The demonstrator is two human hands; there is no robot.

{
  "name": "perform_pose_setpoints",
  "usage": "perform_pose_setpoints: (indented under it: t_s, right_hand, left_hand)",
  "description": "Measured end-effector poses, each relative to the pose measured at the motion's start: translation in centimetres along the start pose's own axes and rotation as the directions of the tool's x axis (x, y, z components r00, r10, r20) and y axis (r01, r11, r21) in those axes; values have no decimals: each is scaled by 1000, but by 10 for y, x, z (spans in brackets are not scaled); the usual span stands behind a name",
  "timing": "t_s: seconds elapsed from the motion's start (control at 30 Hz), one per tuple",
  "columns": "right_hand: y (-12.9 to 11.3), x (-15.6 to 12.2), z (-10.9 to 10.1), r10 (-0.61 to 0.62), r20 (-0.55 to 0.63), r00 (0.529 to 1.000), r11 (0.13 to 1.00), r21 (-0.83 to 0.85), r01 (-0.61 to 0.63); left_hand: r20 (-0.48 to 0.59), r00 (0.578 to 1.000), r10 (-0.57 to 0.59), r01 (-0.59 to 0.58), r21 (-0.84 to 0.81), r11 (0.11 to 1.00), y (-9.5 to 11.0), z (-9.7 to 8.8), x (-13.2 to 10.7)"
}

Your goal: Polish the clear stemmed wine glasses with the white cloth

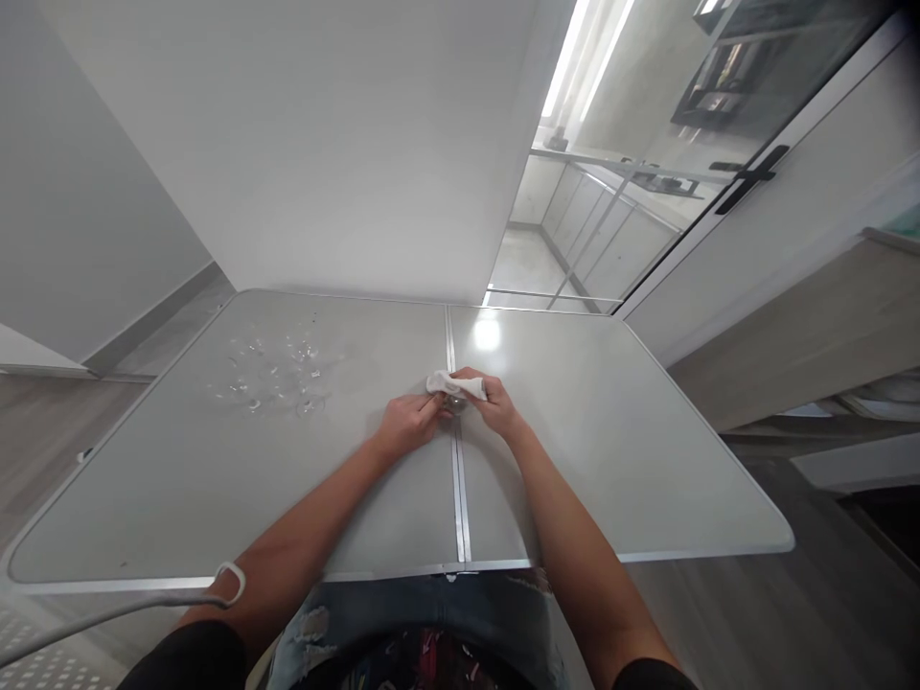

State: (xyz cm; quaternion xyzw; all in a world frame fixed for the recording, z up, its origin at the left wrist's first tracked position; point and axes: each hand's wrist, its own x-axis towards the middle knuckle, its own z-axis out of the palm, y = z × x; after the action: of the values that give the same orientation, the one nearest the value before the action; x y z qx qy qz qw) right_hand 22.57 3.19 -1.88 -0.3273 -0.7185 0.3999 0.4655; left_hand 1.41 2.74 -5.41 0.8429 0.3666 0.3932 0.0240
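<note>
In the head view, both hands meet over the metal seam [460,498] that splits the pale folding table [610,450]. The left hand [408,423] pinches a small clear glass piece [455,405] at its left side, the fingertips drawn together. The right hand [495,401] has its fingers closed on a white cloth [449,383], which lies against the top of the piece (the exact shape of the glass is mostly hidden by fingers and cloth).

To the left, well apart from the hands, a loose group of clear glassware [273,376] sits in from the far left edge, its pieces hard to tell apart. A broad stretch of tabletop runs from the right hand to the right rim, and another lies between the glassware and the near left corner. The far edge stands close along the white wall [345,153] and the glass door [596,201]. At the near edge, a white hooked rod [165,602] passes by the left forearm.
</note>
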Motion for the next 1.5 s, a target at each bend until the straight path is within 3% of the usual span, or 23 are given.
perform_pose_setpoints:
  t_s: [0.1, 0.2, 0.37, 0.47, 0.6, 0.67, 0.73, 0.83, 0.93, 1.03, 1.13, 1.2, 1.27, 1.37, 1.5]
  right_hand:
    - [5, -1, 0, 250, -80, 965, 922, 325, -212]
    - [9, -1, 3, 426, -137, 894, 775, 565, -283]
    - [11, 2, 7, 464, -35, 885, 629, 716, -301]
    - [13, 1, 7, 465, -32, 885, 613, 733, -296]
    - [11, -3, 1, 364, -148, 919, 789, 573, -221]
    - [7, -4, -4, 226, -116, 967, 900, 404, -162]
    - [2, -3, -9, 27, 0, 1000, 985, 173, -26]
    - [-2, 0, -12, -203, 197, 959, 962, -141, 232]
    - [-3, 2, -11, -235, 254, 938, 919, -255, 299]
    - [-5, 1, -9, -166, 202, 965, 952, -221, 210]
    - [-7, -1, -12, 44, 148, 988, 998, -43, -38]
    - [-5, -3, -13, 235, 94, 967, 962, 120, -245]
    - [-2, -4, -12, 383, 5, 924, 877, 311, -366]
    - [2, -2, -4, 467, -82, 880, 755, 555, -349]
    - [3, 5, 7, 468, -110, 877, 688, 669, -283]
  left_hand:
    - [-42, 999, -21, 19, -60, 998, 0, 2, -2]
    - [-60, 995, -85, 72, -194, 978, 0, 4, -3]
    - [-9, 969, -248, 211, -498, 841, 3, 1, 4]
    - [78, 938, -339, 312, -622, 718, 6, -2, 8]
    - [160, 904, -396, 391, -679, 621, 8, -2, 10]
    - [185, 895, -407, 419, -662, 621, 8, -1, 10]
    - [187, 881, -434, 447, -631, 635, 7, 1, 10]
    - [173, 868, -466, 471, -588, 658, 5, 3, 10]
    - [168, 881, -442, 454, -557, 695, 4, 3, 10]
    - [188, 900, -392, 427, -554, 715, 5, 1, 10]
    - [254, 902, -349, 429, -615, 662, 6, -2, 10]
    - [289, 894, -343, 445, -666, 599, 7, -3, 9]
    - [308, 877, -368, 467, -722, 510, 7, -3, 9]
    - [329, 846, -419, 490, -789, 371, 6, -1, 10]
    - [331, 827, -455, 490, -821, 292, 7, -1, 14]
